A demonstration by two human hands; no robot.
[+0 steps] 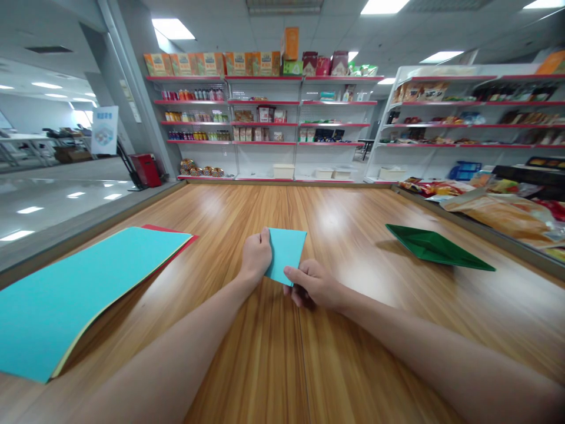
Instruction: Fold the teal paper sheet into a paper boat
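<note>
Between my two hands is a small folded piece of light blue paper (286, 250), held up over the wooden table. My left hand (256, 254) grips its left edge, thumb pointing up along the side. At the lower right corner, my right hand (315, 284) pinches the paper, with the thumb in front and the fingers behind. A stack of coloured paper sheets (97, 277) lies to the left, light blue on top with yellow and red edges showing beneath. Over on the right rests a folded dark green paper boat (435, 244).
The wooden table (212, 365) has a raised rim. Packaged snacks (498, 212) are heaped beyond its right edge. Store shelves (265, 123) with boxes and bottles stand behind it. A red box (146, 169) is on the floor at the left.
</note>
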